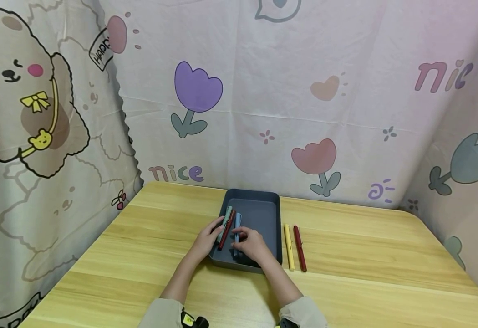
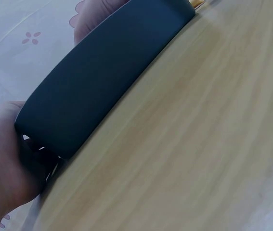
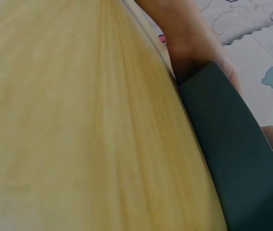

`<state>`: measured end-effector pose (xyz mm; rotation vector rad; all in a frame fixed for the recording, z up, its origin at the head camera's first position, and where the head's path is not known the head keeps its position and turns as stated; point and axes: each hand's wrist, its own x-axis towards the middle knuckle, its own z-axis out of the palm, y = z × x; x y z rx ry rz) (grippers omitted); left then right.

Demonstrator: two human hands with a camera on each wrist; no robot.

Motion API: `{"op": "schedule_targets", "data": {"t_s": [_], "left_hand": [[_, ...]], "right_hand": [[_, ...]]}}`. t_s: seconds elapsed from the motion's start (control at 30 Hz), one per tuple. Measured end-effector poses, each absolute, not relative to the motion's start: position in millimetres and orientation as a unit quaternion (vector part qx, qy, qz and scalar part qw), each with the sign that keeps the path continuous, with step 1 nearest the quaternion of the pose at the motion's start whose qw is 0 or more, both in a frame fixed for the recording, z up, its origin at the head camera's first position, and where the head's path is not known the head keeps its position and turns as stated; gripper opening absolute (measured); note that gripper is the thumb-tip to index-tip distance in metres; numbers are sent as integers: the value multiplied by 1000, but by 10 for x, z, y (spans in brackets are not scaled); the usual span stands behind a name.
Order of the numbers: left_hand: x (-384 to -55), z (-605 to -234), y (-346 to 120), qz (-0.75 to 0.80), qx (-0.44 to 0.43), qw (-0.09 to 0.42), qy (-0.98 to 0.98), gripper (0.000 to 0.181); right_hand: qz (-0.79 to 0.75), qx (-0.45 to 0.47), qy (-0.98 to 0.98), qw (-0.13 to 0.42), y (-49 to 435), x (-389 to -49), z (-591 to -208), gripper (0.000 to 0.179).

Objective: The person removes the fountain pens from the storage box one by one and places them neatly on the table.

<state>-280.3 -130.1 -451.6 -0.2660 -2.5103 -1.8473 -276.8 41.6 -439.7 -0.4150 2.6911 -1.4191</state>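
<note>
A dark grey tray point(image 1: 263, 200) lies on the table. In its left part are a green pen point(image 1: 228, 211), a dark red pen point(image 1: 227, 232) and a blue pen point(image 1: 238, 221). My left hand point(image 1: 204, 240) lies at the tray's left wall, its fingertips over the rim by the green pen; whether they grip anything is hidden. With thumb and fingers my right hand point(image 1: 252, 245) pinches the blue pen inside the tray. In the left wrist view, the tray's outer wall point(image 2: 93, 72) partly hides both hands. From the right wrist, the tray's front wall point(image 3: 232, 149) appears too.
Right of the tray, a yellow pen point(image 1: 289, 248) and a red pen point(image 1: 300, 248) lie side by side on the wooden table point(image 1: 366, 273). A printed curtain point(image 1: 255, 91) hangs behind the table's far edge and along the sides.
</note>
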Motion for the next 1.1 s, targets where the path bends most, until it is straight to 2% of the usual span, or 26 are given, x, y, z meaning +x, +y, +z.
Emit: {"op": "schedule_targets", "data": {"t_s": [1.1], "left_hand": [[-2823,-4555,-1306,-592,-95,10,-800,44]], "right_hand": [[-483,-129,866,4,407,-2791,-4365,33]]}}
